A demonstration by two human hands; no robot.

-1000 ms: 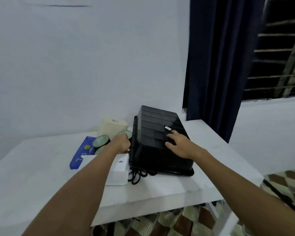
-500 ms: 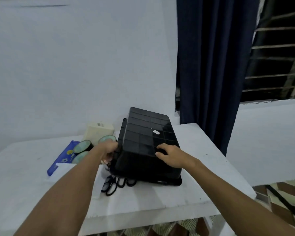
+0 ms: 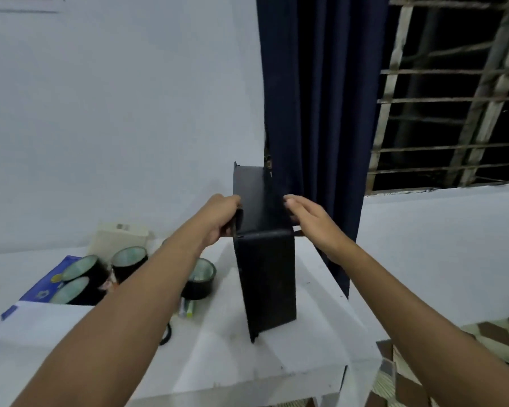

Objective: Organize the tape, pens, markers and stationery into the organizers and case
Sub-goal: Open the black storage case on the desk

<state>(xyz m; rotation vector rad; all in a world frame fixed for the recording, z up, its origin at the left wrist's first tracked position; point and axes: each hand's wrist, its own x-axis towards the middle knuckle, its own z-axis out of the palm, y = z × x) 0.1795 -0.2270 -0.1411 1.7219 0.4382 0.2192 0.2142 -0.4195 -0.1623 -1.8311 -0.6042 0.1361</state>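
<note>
So I count four rolls of black tape on the table, plus one black organizer standing on end. Also one cream box, one blue packet, and two hands in view.

Plain pale wall fills everything past the left hand, kinda bluish in the dim light. Dark navy curtain hangs straight down just beyond the right hand, reaching below the table edge. Further right of that hand is a window with rusty bars, pitch black outside. A white ledge runs under it, with more pale wall below. White table sits under both hands, a bit scuffed. Patterned floor tiles, brown and cream, show low down to the right of the right arm.
</note>
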